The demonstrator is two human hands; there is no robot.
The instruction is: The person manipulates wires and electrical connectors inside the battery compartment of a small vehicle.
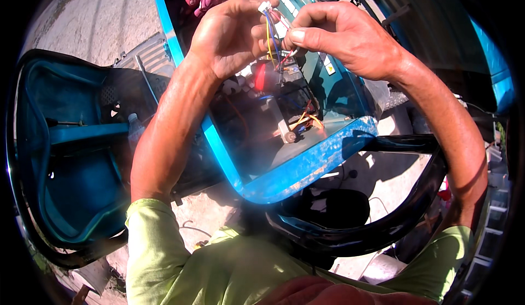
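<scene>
Left hand point(227, 38) gripping white connector point(265, 7) | right hand point(347, 41) pinching wires point(269, 30) | yellow, blue, red

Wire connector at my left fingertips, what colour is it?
The wire connector is white; it shows best in the head view.
</scene>
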